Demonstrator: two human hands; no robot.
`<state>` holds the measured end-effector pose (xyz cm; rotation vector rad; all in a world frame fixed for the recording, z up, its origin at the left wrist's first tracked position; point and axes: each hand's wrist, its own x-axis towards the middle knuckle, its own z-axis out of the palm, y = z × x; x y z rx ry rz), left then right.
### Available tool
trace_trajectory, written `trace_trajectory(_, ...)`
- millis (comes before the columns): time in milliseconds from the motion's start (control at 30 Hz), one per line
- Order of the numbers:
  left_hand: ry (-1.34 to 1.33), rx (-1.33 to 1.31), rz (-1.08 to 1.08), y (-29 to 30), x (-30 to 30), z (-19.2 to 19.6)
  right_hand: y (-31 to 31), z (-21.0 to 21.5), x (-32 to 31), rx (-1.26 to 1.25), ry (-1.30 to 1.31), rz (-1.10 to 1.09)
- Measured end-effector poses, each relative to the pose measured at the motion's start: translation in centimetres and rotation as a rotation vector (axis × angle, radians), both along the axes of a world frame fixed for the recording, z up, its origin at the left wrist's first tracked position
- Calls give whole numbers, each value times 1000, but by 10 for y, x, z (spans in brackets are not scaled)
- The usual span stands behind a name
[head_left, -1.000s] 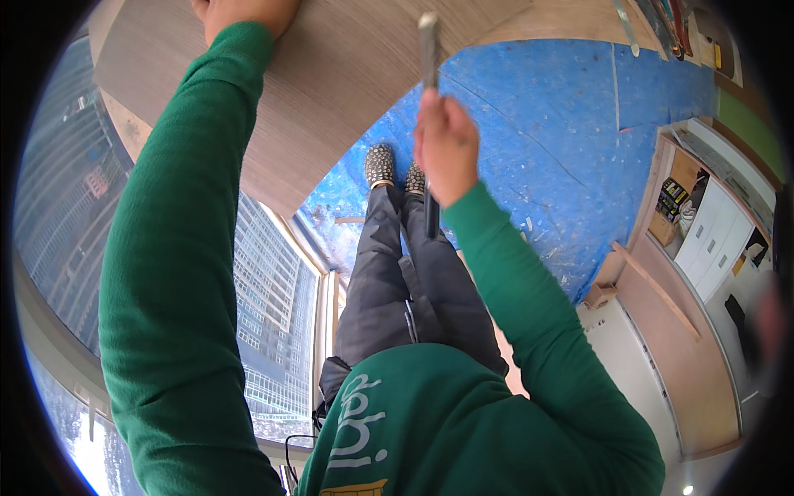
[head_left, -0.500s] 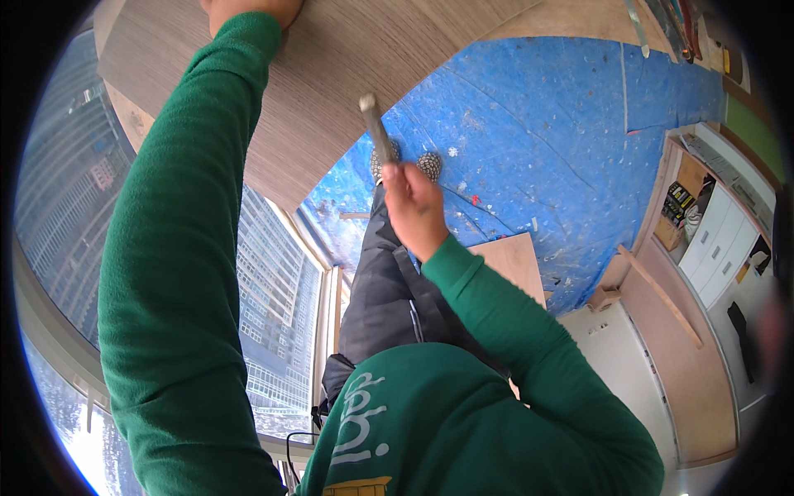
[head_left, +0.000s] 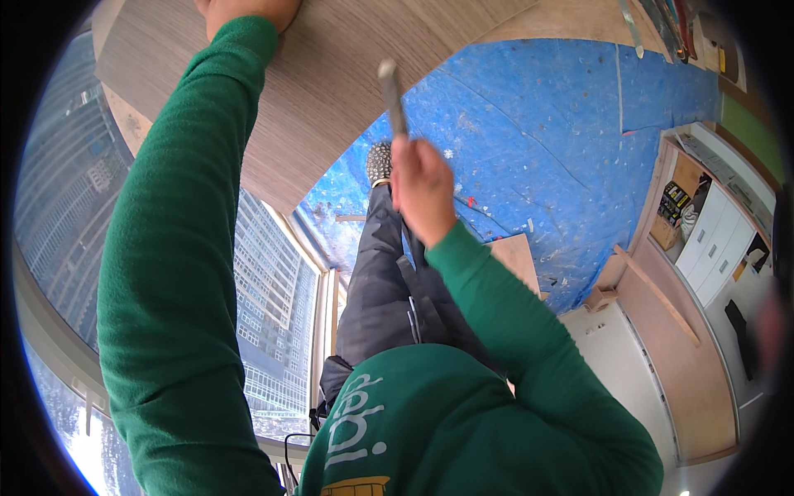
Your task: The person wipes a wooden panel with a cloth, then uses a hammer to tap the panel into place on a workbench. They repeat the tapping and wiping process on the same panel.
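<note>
My right hand has its fingers wrapped tight round a hammer, head raised beside the panel. My left hand presses flat on the panel. I judge a strike is mid-swing; next needs aim near the panel's edge. Open floor lies right.

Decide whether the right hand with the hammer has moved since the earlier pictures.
Yes. The right hand and hammer have shifted right, away from the wooden panel, compared with half a second ago.
</note>
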<state>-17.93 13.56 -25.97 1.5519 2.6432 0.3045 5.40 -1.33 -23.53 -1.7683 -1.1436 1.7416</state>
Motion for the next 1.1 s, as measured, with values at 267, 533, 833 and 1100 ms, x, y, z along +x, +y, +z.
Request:
trace_trajectory(267, 11, 1, -3, 0, -1, -2, -24, -26, 0, 22, -186, 224)
trace_trajectory(533, 10, -27, 2, 5, -1, 4, -86, -43, 45, -86, 229, 115)
trace_trajectory(833, 13, -3, -13, 2, -7, -9, -73, -30, 149, -159, -125, 66)
trace_trajectory(1100, -69, 195, -86, -1, -27, -29, -161, -28, 247, -73, -555, 319)
